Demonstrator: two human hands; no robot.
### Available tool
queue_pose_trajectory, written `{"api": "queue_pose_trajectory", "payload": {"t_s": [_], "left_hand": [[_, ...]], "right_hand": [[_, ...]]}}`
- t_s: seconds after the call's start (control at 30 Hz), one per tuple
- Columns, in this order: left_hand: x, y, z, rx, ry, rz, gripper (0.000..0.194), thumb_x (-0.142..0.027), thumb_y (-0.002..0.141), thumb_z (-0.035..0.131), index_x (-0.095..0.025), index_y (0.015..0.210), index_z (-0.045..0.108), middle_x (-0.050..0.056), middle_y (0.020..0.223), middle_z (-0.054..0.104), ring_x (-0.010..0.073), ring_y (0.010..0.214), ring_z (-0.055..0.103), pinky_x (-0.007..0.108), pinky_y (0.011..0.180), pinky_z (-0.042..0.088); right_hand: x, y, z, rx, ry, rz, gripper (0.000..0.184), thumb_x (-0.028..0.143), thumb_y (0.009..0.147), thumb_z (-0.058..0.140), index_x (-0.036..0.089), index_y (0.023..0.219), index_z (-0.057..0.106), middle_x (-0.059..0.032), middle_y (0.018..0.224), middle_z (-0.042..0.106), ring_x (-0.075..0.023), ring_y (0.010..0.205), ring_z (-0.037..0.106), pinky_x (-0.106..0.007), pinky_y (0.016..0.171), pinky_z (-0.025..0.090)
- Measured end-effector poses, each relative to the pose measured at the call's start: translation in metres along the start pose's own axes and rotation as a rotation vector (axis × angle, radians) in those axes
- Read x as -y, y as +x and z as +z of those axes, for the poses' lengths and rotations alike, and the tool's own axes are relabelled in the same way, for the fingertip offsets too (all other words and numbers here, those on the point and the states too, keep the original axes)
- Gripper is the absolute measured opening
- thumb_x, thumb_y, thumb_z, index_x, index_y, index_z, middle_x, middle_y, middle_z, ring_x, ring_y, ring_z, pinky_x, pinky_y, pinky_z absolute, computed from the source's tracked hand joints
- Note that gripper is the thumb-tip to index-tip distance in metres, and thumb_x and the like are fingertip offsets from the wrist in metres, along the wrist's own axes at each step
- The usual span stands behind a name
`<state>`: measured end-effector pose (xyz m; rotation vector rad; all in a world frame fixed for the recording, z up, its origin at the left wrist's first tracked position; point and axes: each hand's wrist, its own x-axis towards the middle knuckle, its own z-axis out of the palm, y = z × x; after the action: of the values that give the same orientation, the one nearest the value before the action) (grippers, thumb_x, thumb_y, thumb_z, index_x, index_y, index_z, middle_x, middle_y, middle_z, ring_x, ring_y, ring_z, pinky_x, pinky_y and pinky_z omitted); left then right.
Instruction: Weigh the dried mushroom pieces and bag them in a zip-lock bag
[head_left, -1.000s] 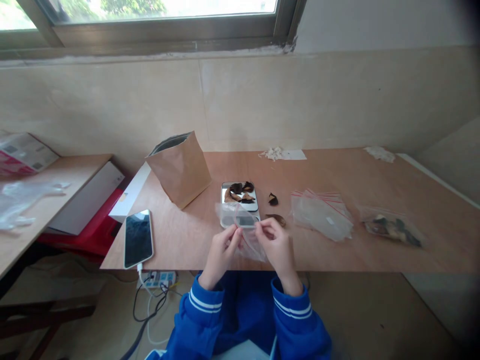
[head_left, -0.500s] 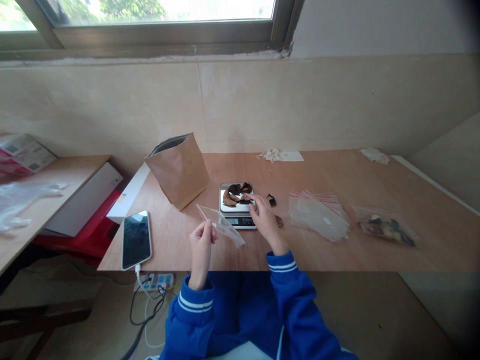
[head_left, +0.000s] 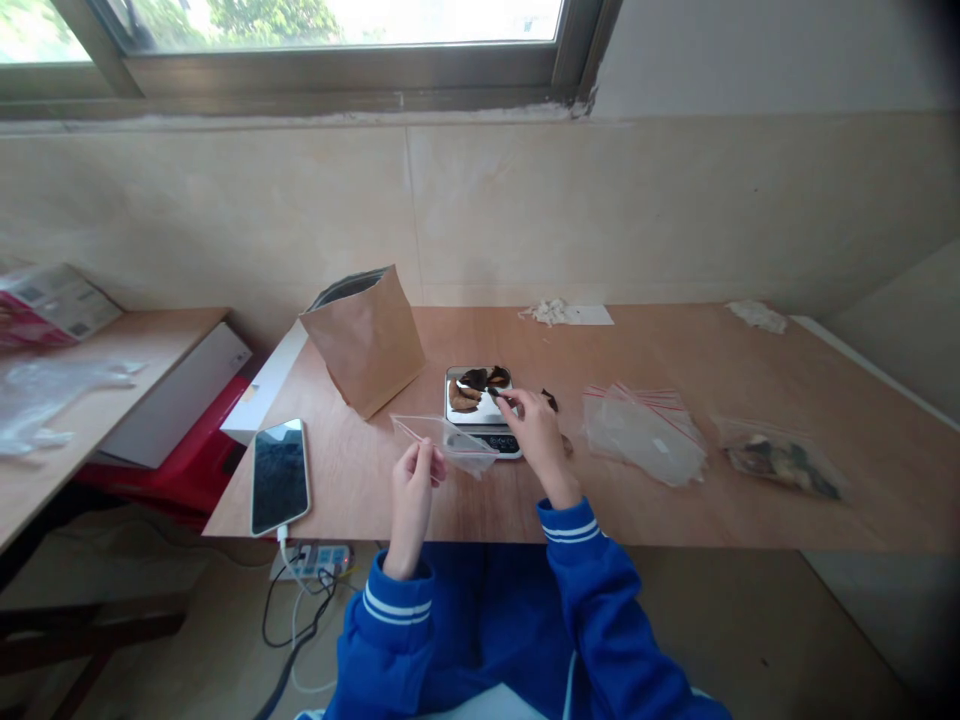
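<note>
My left hand (head_left: pixel 415 490) pinches the edge of a clear zip bag (head_left: pixel 471 458), whose open mouth faces up beside the scale. The bag overlaps the front of a small digital scale (head_left: pixel 482 417) with a silver plate. On the plate lie several dried brown-and-black slices (head_left: pixel 465 398), which look like dried mushroom or herb. Over the plate's right side, my right hand (head_left: pixel 538 437) has its thumb and fingers closed on a small dark dried slice (head_left: pixel 495 393). Another dark slice (head_left: pixel 550 400) lies on the table just behind that hand, partly hidden.
A brown paper bag (head_left: pixel 365 345) stands left of the scale, near a charging phone (head_left: pixel 280 478). To the right lie flat zip bags (head_left: pixel 645 435) and a filled zip bag (head_left: pixel 784 463). White scraps (head_left: pixel 551 312) sit by the wall.
My right fingers have closed on a dark slice from the plate's right side. The zip bag in my left hand has tilted, its mouth now wider. The view has shifted slightly.
</note>
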<state>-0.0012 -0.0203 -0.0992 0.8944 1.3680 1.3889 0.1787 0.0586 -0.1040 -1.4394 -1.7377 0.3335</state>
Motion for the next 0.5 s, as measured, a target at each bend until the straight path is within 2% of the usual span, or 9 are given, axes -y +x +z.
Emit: {"api": "queue_pose_trajectory", "payload": {"t_s": [0.07,0.13,0.2,0.27,0.4,0.5], "left_hand": [[0.001,0.0,0.001,-0.006,-0.012,0.0,0.049,-0.064,0.077,0.058,-0.017,0.063,0.054,0.0,0.055,0.053,0.0112,0.053,0.047,0.022,0.052,0.035],[0.001,0.0,0.003,-0.008,-0.02,0.01,0.051,-0.065,0.076,0.058,-0.016,0.063,0.054,0.0,0.054,0.052,0.011,0.053,0.047,0.022,0.052,0.035],[0.001,-0.001,0.005,-0.007,-0.019,0.026,0.052,-0.066,0.076,0.057,-0.016,0.063,0.054,0.0,0.055,0.052,0.011,0.053,0.047,0.022,0.051,0.035],[0.0,-0.001,0.005,-0.006,-0.014,0.037,0.052,-0.066,0.077,0.056,-0.016,0.064,0.054,0.0,0.056,0.053,0.011,0.053,0.047,0.022,0.052,0.036],[-0.001,-0.002,0.005,-0.007,0.0,0.037,0.052,-0.066,0.079,0.055,-0.017,0.063,0.054,0.001,0.056,0.053,0.0114,0.054,0.049,0.022,0.052,0.037],[-0.001,-0.002,0.005,-0.008,-0.002,0.042,0.052,-0.066,0.079,0.054,-0.017,0.063,0.054,0.0,0.056,0.053,0.0116,0.054,0.049,0.022,0.052,0.038]], "right_hand": [[0.021,-0.003,-0.011,0.034,0.193,0.08,0.032,0.044,0.092,0.051,0.016,0.096,0.068,-0.0084,0.088,0.07,-0.0205,0.074,0.06,-0.033,0.071,0.048],[0.042,-0.007,-0.022,0.162,0.368,0.111,0.034,0.046,0.091,0.053,0.017,0.094,0.068,-0.0059,0.087,0.07,-0.018,0.073,0.061,-0.03,0.068,0.048],[0.059,-0.01,-0.029,0.309,0.444,0.084,0.03,0.044,0.091,0.054,0.018,0.092,0.069,-0.0042,0.089,0.07,-0.0168,0.077,0.062,-0.028,0.069,0.048],[0.069,-0.012,-0.032,0.363,0.416,0.047,0.024,0.04,0.091,0.056,0.019,0.09,0.069,-0.0034,0.091,0.068,-0.0159,0.08,0.061,-0.027,0.071,0.047],[0.073,-0.014,-0.029,0.302,0.28,-0.024,0.019,0.036,0.092,0.056,0.021,0.089,0.068,-0.0047,0.095,0.064,-0.0173,0.087,0.061,-0.029,0.077,0.049],[0.074,-0.013,-0.028,0.328,0.225,-0.084,0.019,0.038,0.092,0.058,0.023,0.094,0.069,-0.005,0.098,0.063,-0.02,0.096,0.06,-0.033,0.085,0.048]]}}
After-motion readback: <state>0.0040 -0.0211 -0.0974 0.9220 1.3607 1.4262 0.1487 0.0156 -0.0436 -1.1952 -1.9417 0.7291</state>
